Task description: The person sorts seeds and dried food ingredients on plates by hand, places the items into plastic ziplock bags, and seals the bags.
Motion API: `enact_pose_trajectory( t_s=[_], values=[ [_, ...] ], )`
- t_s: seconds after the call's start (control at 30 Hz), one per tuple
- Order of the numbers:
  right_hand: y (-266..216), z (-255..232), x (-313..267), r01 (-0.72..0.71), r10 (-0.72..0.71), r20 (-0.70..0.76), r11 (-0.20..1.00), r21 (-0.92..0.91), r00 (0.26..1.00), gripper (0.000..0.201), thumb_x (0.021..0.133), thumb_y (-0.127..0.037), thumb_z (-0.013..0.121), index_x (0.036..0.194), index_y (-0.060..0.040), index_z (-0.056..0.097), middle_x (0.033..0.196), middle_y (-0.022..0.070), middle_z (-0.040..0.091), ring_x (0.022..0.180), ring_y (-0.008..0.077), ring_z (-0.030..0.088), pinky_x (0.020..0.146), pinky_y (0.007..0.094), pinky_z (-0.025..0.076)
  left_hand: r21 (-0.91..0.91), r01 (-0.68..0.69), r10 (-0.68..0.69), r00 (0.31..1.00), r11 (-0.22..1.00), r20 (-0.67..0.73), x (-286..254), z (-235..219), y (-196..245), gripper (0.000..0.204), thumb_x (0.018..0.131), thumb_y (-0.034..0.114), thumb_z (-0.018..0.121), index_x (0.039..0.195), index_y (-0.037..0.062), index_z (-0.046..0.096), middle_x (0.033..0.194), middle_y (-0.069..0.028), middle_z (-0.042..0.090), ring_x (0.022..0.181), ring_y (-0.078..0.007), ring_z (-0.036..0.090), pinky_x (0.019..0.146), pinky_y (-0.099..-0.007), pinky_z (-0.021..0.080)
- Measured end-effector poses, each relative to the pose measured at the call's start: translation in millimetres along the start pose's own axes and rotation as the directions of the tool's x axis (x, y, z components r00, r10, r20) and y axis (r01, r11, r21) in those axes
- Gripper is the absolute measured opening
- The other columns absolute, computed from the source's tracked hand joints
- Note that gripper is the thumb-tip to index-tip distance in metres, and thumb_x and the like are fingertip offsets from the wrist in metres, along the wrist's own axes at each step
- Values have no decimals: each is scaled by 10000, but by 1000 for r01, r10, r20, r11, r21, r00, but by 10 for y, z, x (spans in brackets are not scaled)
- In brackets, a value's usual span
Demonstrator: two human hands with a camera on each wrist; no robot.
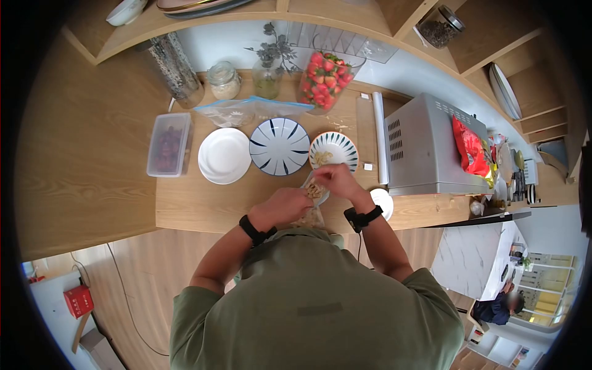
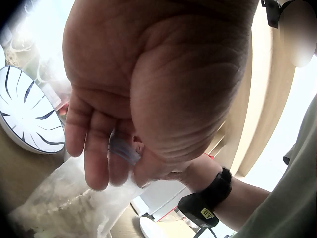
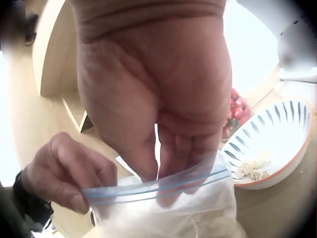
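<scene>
A clear zip bag [image 3: 198, 218] with a blue seal strip holds pale pieces, visible through the plastic in the head view. My left hand [image 1: 285, 206] pinches the bag's rim at one side, thumb against fingers. Over the bag's mouth is my right hand [image 1: 338, 180]; in the right wrist view its fingers [image 3: 171, 148] reach down inside, fairly straight, with a gap beside the thumb. Their tips are blurred behind the plastic. Just beyond the right hand stands a bowl [image 1: 347, 151] with an orange rim and green strokes, a few pale slices [image 3: 252, 171] in it.
Left of the bowl sit a blue-striped plate [image 1: 279, 147], white plates [image 1: 224, 155] and a lidded plastic box [image 1: 168, 145]. Behind them lie another zip bag [image 1: 246, 112], jars and a container of strawberries [image 1: 325, 80]. A grey appliance [image 1: 419, 148] stands to the right.
</scene>
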State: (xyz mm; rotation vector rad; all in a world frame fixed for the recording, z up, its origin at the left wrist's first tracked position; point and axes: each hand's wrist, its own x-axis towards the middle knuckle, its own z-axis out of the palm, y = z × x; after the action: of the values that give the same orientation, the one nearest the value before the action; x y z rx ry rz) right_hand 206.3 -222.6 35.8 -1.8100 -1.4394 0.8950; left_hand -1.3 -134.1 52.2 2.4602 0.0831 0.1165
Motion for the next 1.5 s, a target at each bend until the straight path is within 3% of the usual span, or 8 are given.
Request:
enact_pose_trajectory(
  t_s=[0.13,0.27,0.47,0.87,1.17,1.27,1.37,1.5],
  values=[
    [597,-109,276,-306,218,-273,890,-340,937,573,746,-316,786,1153,41,601,978,199,678,941,293,671,808,383,535,18,-10,10,1000,1000,16,12,11,-15,77,819,155,620,845,107,675,820,-91,601,785,-308,617,668,-441,497],
    [891,15,497,-324,247,-216,812,-486,945,795,703,-414,799,1233,99,504,1066,260,632,1041,346,618,898,398,498,-9,-13,13,1000,1000,-13,-2,10,15,87,822,158,600,841,102,663,825,-103,602,798,-317,619,678,-449,498],
    [1003,252,687,-247,171,-203,856,-454,964,543,737,-259,750,1100,85,539,1062,294,609,1039,436,569,905,427,480,-33,5,-6,999,999,-38,-33,53,-15,104,826,157,571,809,93,650,820,-113,603,799,-324,622,690,-456,502],
    [1270,139,680,-73,-19,-218,912,-404,976,145,739,-92,696,852,-20,642,773,178,680,751,330,680,687,389,545,-33,-2,1,1000,999,-32,-11,34,-29,110,829,147,567,782,87,646,804,-116,606,791,-329,624,684,-458,498],
    [1282,-89,490,-207,120,-292,935,-289,949,141,785,-139,713,852,-27,662,744,106,685,692,204,679,643,323,539,-12,-18,18,999,1000,-43,-21,67,-53,77,824,146,599,811,96,655,799,-104,602,775,-324,621,666,-453,498],
    [1177,-189,445,-363,396,-190,913,185,899,100,831,-116,690,866,-26,662,730,57,672,678,131,652,609,275,517,9,-17,18,999,1000,-31,-13,71,-61,67,824,151,621,842,108,667,803,-89,599,767,-313,619,658,-442,500],
    [859,-263,301,-315,351,-37,876,365,936,68,855,-82,675,895,-29,664,725,26,653,694,88,630,602,243,497,7,-11,12,999,1000,-30,-10,69,-52,69,826,155,617,834,106,666,803,-88,599,763,-310,619,655,-442,499],
    [204,-157,73,19,-31,129,995,95,991,57,830,-78,699,861,-34,680,724,34,663,683,101,621,613,268,494,16,-21,21,999,1000,-25,-3,59,-38,75,829,160,609,820,110,665,801,-87,598,761,-303,619,651,-436,499]
  ],
)
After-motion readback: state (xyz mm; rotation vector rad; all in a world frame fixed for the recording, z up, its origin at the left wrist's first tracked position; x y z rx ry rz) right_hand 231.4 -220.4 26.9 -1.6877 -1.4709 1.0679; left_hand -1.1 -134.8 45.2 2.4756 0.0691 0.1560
